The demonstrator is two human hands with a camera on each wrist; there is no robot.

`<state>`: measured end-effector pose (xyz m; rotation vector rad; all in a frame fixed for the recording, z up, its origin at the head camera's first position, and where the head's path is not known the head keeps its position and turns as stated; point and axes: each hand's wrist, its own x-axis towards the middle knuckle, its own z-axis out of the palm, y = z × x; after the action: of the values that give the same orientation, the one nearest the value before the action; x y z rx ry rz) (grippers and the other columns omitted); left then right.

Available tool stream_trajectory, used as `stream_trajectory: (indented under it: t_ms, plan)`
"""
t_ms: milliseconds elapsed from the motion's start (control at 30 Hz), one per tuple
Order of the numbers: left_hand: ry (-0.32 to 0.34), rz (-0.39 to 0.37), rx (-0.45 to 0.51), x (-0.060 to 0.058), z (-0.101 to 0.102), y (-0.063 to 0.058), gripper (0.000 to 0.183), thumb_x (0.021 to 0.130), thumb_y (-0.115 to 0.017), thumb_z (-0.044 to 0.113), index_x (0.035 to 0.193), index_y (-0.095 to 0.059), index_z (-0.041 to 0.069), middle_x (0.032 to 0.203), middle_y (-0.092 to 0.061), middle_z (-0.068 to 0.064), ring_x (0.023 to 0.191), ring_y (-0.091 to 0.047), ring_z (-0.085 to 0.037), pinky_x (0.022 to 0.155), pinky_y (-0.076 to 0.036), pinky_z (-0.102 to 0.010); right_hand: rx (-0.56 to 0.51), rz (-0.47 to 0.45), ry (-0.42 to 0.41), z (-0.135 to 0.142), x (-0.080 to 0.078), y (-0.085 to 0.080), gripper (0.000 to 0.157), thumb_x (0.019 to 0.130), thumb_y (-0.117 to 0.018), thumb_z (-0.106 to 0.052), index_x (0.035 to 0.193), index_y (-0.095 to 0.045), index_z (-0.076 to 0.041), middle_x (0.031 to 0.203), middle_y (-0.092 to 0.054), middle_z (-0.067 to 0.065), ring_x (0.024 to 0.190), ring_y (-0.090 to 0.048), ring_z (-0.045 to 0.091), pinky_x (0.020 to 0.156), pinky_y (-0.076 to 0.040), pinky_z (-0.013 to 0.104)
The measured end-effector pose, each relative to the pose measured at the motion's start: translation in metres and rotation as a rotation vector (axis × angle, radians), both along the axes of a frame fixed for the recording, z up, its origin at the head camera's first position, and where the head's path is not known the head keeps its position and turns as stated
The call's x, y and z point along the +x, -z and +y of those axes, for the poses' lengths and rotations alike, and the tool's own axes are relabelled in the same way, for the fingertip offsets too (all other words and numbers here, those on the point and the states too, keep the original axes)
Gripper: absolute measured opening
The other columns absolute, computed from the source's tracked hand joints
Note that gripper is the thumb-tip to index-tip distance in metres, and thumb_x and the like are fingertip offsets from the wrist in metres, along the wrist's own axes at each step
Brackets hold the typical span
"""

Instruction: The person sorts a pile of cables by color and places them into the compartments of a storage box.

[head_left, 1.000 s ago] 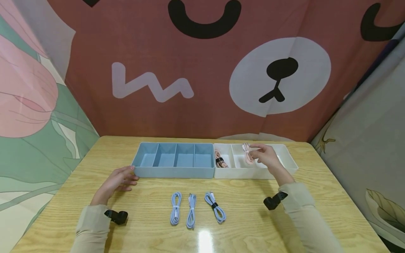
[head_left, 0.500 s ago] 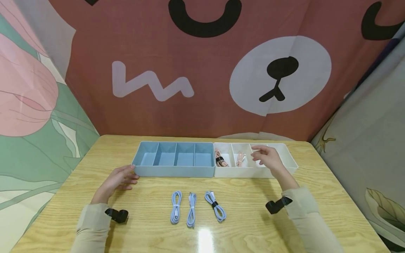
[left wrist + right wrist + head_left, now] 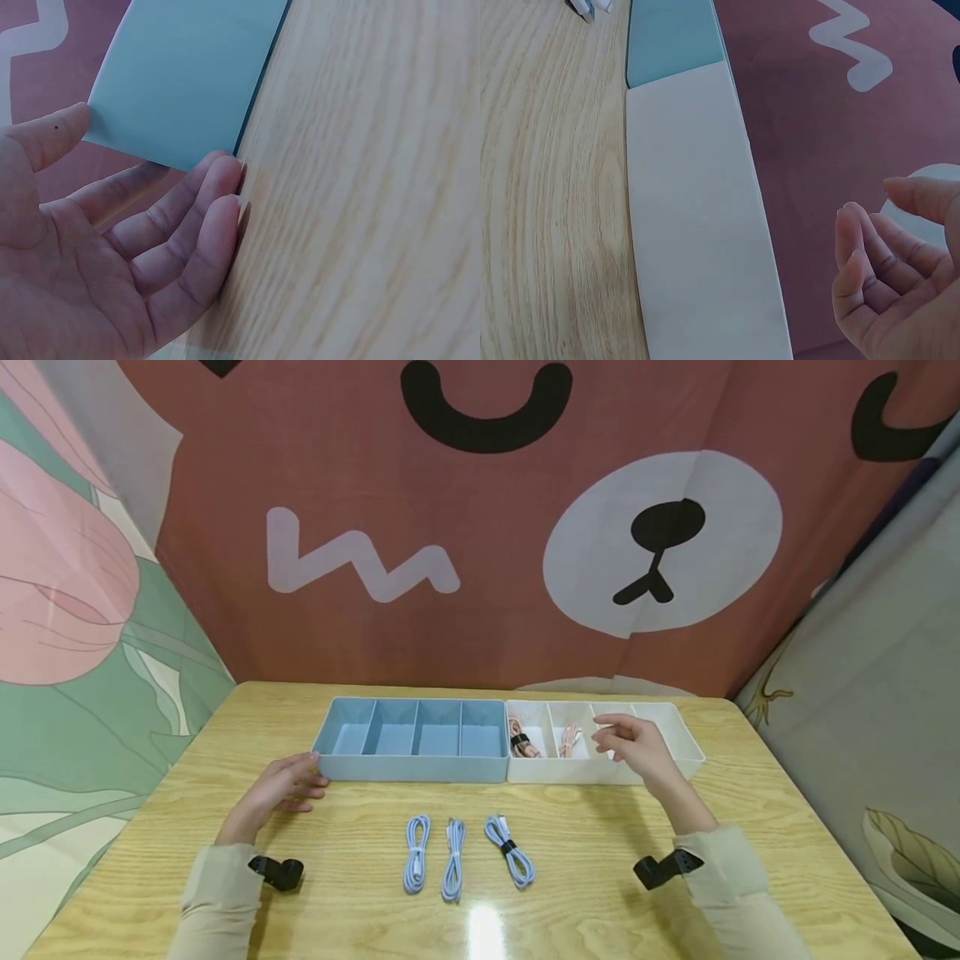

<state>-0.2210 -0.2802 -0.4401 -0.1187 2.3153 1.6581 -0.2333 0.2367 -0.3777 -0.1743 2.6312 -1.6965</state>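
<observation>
My left hand rests on the table at the blue divided box, its fingertips touching the near left corner; the left wrist view shows the fingers relaxed against the box's end. Over the white divided box hovers my right hand, fingers loosely bent and holding nothing. A pink cable lies in the white box's second compartment from the left. In the leftmost one is another pink cable with a black strap. The right wrist view shows the white box's front wall beside the raised hand.
Three coiled blue cables lie on the table in front of the boxes: a left one, a middle one and a right one with a black strap. A printed curtain hangs behind the table.
My right hand has let go of the pink cable, which dropped into the second compartment of the white box. That hand then drew slightly back to the right. The left hand stayed put.
</observation>
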Motion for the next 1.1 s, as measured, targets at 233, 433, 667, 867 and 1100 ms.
stream_trajectory:
  t_ms: [233,433,667,867,1100]
  plan:
    - [-0.005,-0.003,-0.009,0.0,0.001,-0.001,0.074,0.094,-0.04,0.049,0.136,-0.026,-0.01,0.097,-0.063,-0.01,0.082,-0.063,-0.017,0.068,-0.053,-0.034,0.0,0.002,0.015,0.001,0.013,-0.003,0.041,0.089,-0.061,-0.021,0.121,-0.054,0.003,0.083,-0.065,0.0,0.071,-0.061,0.009,0.061,-0.048,0.029]
    - [0.006,0.0,-0.005,0.0,0.002,-0.002,0.074,0.094,-0.039,0.049,0.136,-0.025,-0.011,0.098,-0.063,-0.012,0.082,-0.063,-0.017,0.068,-0.053,-0.034,-0.005,0.024,0.006,0.001,0.021,-0.003,0.04,0.088,-0.062,-0.022,0.119,-0.055,0.003,0.084,-0.066,0.007,0.072,-0.062,0.013,0.06,-0.047,0.027]
    - [-0.01,-0.006,-0.013,-0.001,0.001,-0.001,0.075,0.093,-0.041,0.051,0.135,-0.028,-0.01,0.099,-0.063,-0.012,0.083,-0.063,-0.018,0.068,-0.052,-0.034,0.003,0.04,-0.019,0.001,0.03,0.0,0.04,0.089,-0.06,-0.021,0.119,-0.054,0.005,0.085,-0.066,0.01,0.07,-0.062,0.013,0.058,-0.047,0.028]
    - [-0.011,0.016,-0.009,0.0,0.001,0.001,0.073,0.094,-0.041,0.049,0.135,-0.028,-0.01,0.097,-0.064,-0.011,0.082,-0.063,-0.017,0.067,-0.052,-0.034,-0.024,0.042,-0.057,-0.002,0.039,0.005,0.037,0.089,-0.06,-0.017,0.119,-0.054,0.005,0.088,-0.065,0.017,0.07,-0.062,0.013,0.058,-0.047,0.027]
    - [-0.012,0.025,-0.014,0.001,0.001,0.001,0.074,0.093,-0.041,0.049,0.135,-0.028,-0.01,0.097,-0.064,-0.011,0.082,-0.063,-0.017,0.067,-0.052,-0.034,-0.024,0.068,-0.087,-0.007,0.043,0.014,0.036,0.089,-0.06,-0.014,0.118,-0.055,0.006,0.086,-0.064,0.019,0.068,-0.061,0.012,0.057,-0.047,0.029]
